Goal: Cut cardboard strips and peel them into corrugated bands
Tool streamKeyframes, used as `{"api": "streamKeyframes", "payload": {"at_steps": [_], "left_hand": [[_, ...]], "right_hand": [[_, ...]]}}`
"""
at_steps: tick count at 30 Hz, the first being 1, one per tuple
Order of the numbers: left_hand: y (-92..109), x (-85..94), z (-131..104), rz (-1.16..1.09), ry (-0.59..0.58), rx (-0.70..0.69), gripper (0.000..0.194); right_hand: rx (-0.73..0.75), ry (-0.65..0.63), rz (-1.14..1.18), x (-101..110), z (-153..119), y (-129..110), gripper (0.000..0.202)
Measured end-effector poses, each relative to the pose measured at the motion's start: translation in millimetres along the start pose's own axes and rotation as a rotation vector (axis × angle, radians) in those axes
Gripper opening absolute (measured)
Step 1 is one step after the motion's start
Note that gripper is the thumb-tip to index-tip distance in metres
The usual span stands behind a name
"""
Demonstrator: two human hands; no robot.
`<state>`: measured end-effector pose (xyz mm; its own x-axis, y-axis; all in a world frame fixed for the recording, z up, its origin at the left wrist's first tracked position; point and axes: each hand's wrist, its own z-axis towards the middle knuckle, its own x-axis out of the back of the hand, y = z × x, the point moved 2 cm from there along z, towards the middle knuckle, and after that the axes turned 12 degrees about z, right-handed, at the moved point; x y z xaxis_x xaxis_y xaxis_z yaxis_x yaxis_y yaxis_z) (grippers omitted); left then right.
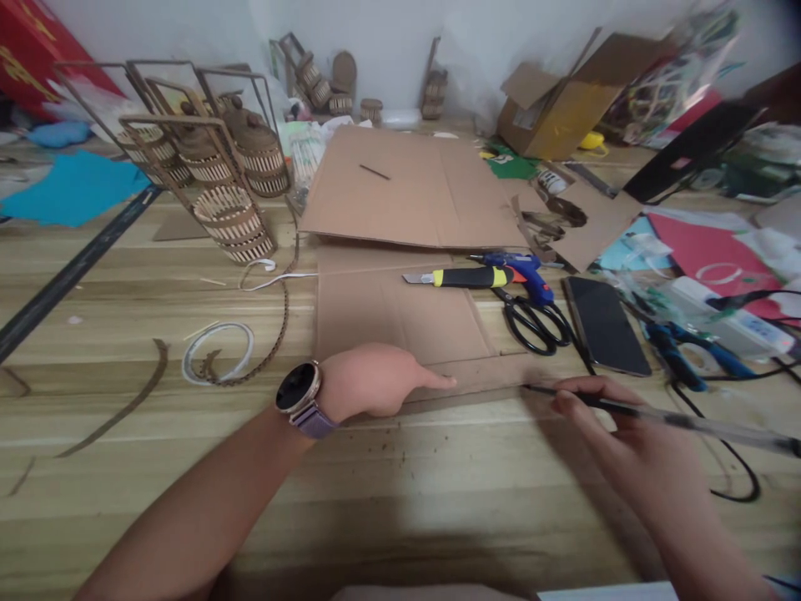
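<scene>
Pressed down on a narrow cardboard strip (pixel 488 376) is my left hand (pixel 372 380), one finger stretched to the right along it. Its other fingers are folded and mostly hidden underneath. My right hand (pixel 632 442) pinches a pen (pixel 613 406) with a black grip and clear barrel, its tip at the strip's right end. Directly behind the strip lies a flat cardboard piece (pixel 394 305). A larger cardboard sheet (pixel 413 188) overlaps its far side, with a thin dark stick (pixel 374 172) on top.
A yellow-black utility knife (pixel 472 278), blue glue gun (pixel 531 275), black scissors (pixel 538 321) and phone (pixel 607 325) lie to the right, near blue-handled pliers (pixel 679 355). Small slatted baskets with tall handles (pixel 231 221) stand at left. A white ring (pixel 219 353) lies nearer. An open box (pixel 551 108) stands behind.
</scene>
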<state>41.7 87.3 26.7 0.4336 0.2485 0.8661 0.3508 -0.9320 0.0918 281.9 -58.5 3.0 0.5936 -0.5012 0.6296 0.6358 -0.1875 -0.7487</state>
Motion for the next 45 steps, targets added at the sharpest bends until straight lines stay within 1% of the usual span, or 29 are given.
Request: {"api": "streamKeyframes", "payload": {"at_steps": [3, 5, 7, 10, 12, 15, 17, 18, 24, 27, 31, 34, 36, 38, 43, 45], "left_hand": [[-0.4, -0.4, 0.3, -0.007, -0.003, -0.005, 0.080], [-0.8, -0.6, 0.3, -0.014, 0.002, -0.008, 0.079], [-1.1, -0.3, 0.0, -0.017, 0.006, -0.010, 0.079], [-0.7, 1.6, -0.7, -0.018, 0.006, -0.009, 0.078], [-0.2, 3.5, -1.2, -0.016, 0.007, -0.005, 0.077], [0.5, 5.5, -1.8, -0.007, -0.006, 0.001, 0.075], [0.7, 6.1, -2.2, -0.010, -0.006, 0.000, 0.074], [0.7, 6.1, -2.4, -0.013, -0.004, -0.003, 0.073], [-1.4, 2.4, -1.5, -0.055, 0.050, -0.045, 0.068], [-2.7, -0.1, 0.4, -0.072, 0.075, -0.054, 0.067], [-2.7, 0.1, 0.7, -0.090, 0.076, -0.063, 0.065], [-1.9, 2.3, -0.9, -0.072, 0.074, -0.049, 0.066], [-1.3, 3.1, -1.7, -0.038, 0.050, -0.025, 0.070], [-0.6, 3.4, -1.8, -0.013, 0.032, -0.018, 0.075], [-0.2, 1.4, -0.6, 0.010, 0.024, -0.022, 0.082], [-0.5, 0.5, -0.5, 0.014, 0.018, -0.016, 0.082]], "right_hand": [[-0.092, 0.048, -0.041, 6.9, 0.9, -1.7, 0.031], [-0.106, 0.047, 0.004, 5.0, -0.1, -4.1, 0.033], [-0.069, -0.014, 0.097, -3.8, -2.6, -7.9, 0.029], [0.015, -0.149, 0.216, -24.4, -9.4, -16.9, 0.022], [0.056, -0.208, 0.255, -38.1, -14.7, -24.5, 0.018], [0.051, -0.313, 0.327, -55.4, -21.5, -35.7, 0.013], [0.037, -0.391, 0.376, -64.2, -24.3, -42.8, 0.010], [0.038, -0.410, 0.391, -67.4, -25.0, -46.3, 0.010], [0.132, -0.382, 0.451, -77.4, -26.1, -63.2, 0.010], [0.154, -0.385, 0.424, -82.0, -27.5, -63.8, 0.010], [0.179, -0.390, 0.383, -86.1, -27.9, -62.6, 0.009], [0.184, -0.384, 0.371, -81.3, -24.8, -59.5, 0.013], [0.160, -0.366, 0.338, -72.5, -20.9, -52.1, 0.015], [0.125, -0.324, 0.278, -59.5, -16.1, -39.0, 0.017], [0.039, -0.147, 0.112, -18.1, -3.1, 1.4, 0.025], [-0.009, -0.076, 0.047, -2.2, 1.8, 11.1, 0.029]]}}
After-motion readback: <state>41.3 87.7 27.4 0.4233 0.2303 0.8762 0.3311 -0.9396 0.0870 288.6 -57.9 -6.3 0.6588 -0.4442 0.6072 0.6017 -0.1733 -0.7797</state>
